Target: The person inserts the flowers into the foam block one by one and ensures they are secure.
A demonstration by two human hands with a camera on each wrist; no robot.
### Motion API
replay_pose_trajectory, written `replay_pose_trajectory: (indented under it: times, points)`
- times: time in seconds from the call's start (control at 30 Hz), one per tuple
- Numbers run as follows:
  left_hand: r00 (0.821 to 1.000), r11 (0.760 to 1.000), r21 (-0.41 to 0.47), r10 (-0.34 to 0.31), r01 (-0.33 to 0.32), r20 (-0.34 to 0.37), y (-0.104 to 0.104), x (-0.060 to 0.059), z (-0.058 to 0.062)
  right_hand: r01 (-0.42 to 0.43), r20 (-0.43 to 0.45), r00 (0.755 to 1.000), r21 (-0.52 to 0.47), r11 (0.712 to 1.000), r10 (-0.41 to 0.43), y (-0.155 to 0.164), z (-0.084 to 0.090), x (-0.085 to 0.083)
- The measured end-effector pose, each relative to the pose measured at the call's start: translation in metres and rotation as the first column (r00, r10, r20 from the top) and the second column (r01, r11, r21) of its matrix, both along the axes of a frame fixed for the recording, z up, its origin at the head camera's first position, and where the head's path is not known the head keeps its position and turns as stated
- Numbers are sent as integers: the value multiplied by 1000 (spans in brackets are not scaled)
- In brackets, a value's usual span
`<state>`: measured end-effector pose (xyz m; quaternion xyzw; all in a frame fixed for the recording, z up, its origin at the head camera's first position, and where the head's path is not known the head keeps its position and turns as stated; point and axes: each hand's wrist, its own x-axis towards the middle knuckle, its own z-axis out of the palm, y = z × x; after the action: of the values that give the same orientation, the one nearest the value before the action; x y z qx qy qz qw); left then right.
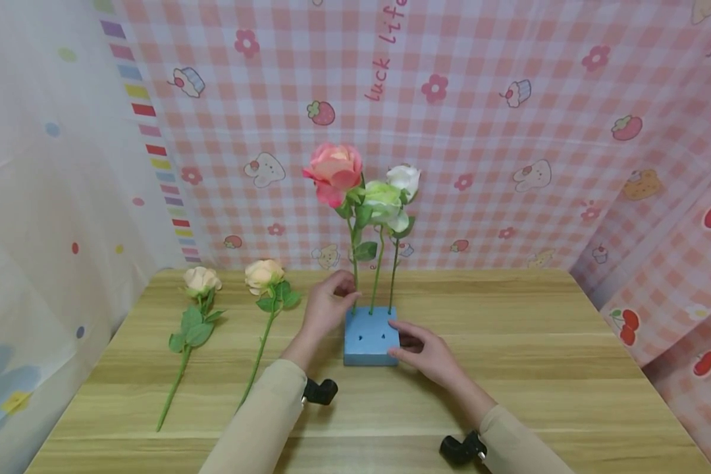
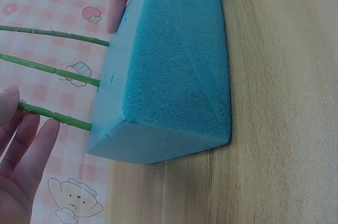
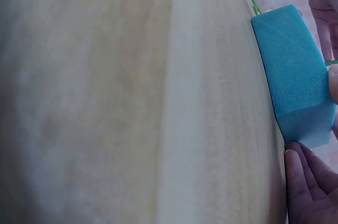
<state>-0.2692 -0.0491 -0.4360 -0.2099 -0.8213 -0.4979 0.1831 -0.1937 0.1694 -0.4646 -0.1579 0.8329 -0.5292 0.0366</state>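
Observation:
A blue foam block (image 1: 370, 326) stands on the wooden table with three upright artificial roses in its back row: a pink rose (image 1: 334, 170) at left, a pale green rose (image 1: 384, 201) in the middle and a white rose (image 1: 405, 178) at right. My left hand (image 1: 324, 304) pinches the pink rose's stem (image 2: 69, 121) just above the block, thumb and fingertips about it. At the block's right side, my right hand (image 1: 428, 354) holds the foam by its edge. Two small dark holes (image 1: 383, 336) show nearer the block's front.
Two peach roses lie on the table (image 1: 509, 375) to the left: one rose (image 1: 198, 322) farther out, another rose (image 1: 264, 275) nearer my left arm. A pink checked cloth (image 1: 480, 131) hangs behind the table. Black wrist mounts (image 1: 463, 449) stick out beside both sleeves.

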Motion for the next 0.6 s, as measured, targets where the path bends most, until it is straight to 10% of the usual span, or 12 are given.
replay_pose_trajectory:
  times: [0.6]
  points:
    - [1000,1000,6,-5,5,21,-1,0,-7,12,-13,1000,36,999,-11,7,-26,-13]
